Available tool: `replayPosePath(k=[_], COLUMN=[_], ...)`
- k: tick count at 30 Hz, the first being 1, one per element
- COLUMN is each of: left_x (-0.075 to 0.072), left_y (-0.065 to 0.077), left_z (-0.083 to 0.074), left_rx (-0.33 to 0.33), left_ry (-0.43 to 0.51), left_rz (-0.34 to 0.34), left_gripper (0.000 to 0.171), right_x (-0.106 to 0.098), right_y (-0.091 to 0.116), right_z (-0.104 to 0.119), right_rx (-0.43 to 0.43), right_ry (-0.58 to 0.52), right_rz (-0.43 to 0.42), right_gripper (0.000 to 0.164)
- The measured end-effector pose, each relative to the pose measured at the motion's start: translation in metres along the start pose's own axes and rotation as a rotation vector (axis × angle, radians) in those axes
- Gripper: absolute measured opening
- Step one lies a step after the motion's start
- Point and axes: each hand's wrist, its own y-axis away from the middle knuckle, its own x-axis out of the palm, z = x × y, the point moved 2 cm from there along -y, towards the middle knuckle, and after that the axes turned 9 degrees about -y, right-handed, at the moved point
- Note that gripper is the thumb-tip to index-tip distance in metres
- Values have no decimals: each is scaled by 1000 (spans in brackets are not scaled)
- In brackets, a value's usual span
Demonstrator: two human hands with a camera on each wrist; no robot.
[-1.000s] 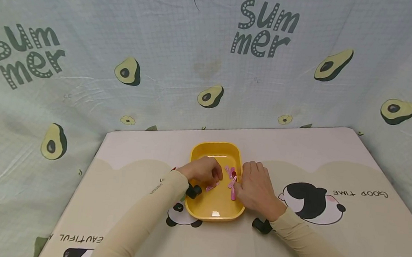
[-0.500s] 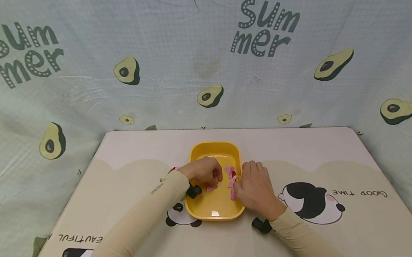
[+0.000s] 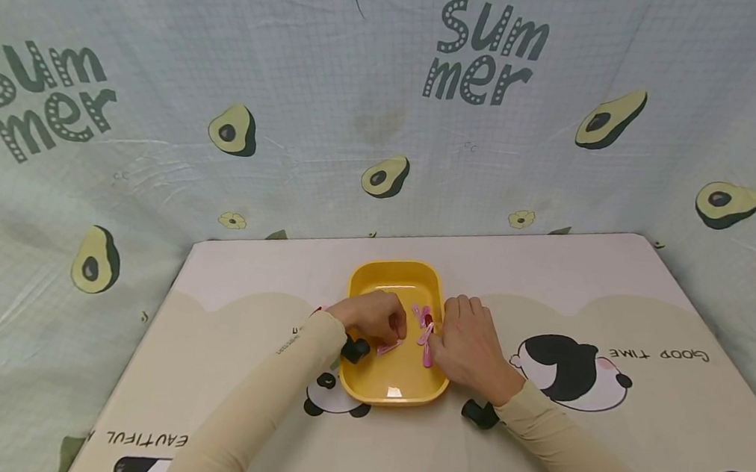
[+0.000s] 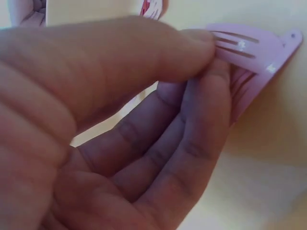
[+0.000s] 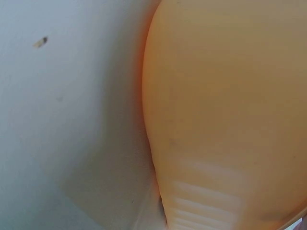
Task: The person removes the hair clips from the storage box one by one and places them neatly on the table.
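A pink snap hair clip (image 4: 254, 50), its two layers spread apart, is pinched between the thumb and fingers of my left hand (image 4: 139, 110). In the head view this left hand (image 3: 373, 314) is over the left part of a yellow tray (image 3: 398, 394), low inside it. My right hand (image 3: 472, 345) grips the tray's right rim, with its thumb on the inner side. Close to that thumb lie several pink hair clips (image 3: 425, 334) and a small red piece (image 3: 428, 320). The right wrist view shows mostly the tray's wall (image 5: 220, 105); no fingers appear there.
The tray stands on a table (image 3: 280, 272) whose cover is printed with panda faces and lettering. Behind and to both sides hangs a pale curtain (image 3: 306, 132) with avocado prints. Black camera mounts (image 3: 480, 414) sit at both wrists.
My left hand has shifted very slightly, and the pink clip at its fingertips shows at a slightly different angle. My right hand, the tray and the other clips stay where they were.
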Motion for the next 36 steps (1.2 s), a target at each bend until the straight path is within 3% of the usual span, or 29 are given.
replayPosePath(k=[8,18,36], left_x=[3,5,4], left_y=[0,3,0], left_z=[-2,-6,-4], left_rx=[-10,-35,27], left_ry=[21,69,24], left_rz=[-23,20,-1], left_gripper=[12,12,10], right_x=[0,0,0], right_y=[-1,0,0], right_z=[-1,0,0], right_rx=[-17,-7,-4], right_ry=[2,-14,-8], right_rz=[-19,-13,-12], right_gripper=[30,29,31])
